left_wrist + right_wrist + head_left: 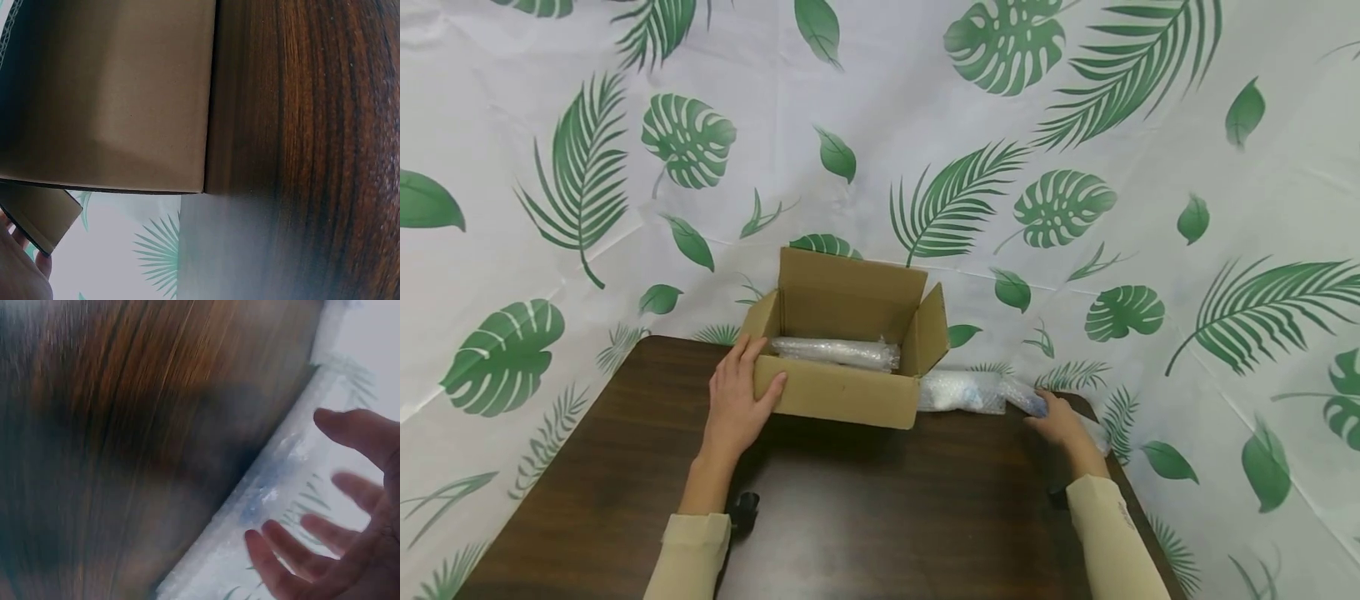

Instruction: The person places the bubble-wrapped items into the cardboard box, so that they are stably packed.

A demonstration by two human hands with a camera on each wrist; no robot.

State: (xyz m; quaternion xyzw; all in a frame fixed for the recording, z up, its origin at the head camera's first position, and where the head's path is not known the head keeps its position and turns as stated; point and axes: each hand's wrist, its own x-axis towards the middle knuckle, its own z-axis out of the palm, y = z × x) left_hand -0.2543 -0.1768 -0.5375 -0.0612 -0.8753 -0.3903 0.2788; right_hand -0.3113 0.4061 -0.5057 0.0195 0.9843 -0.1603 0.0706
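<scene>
Leafy sheet (pixel 880 125) behind, dark table (pixel 880 508) below. Left hand (pixel 737 408) grips the box (pixel 842 396) near the back, prob just steadying it; right hand (pixel 1063 429) is loosely spread by a bubble-wrapped pack (pixel 1022 397) right of it.

The head view is bright, with pale shine on the counter (pixel 850 525) and dark shadow under the box (pixel 842 398). The left wrist view is dimmer, the right one blurry.
</scene>
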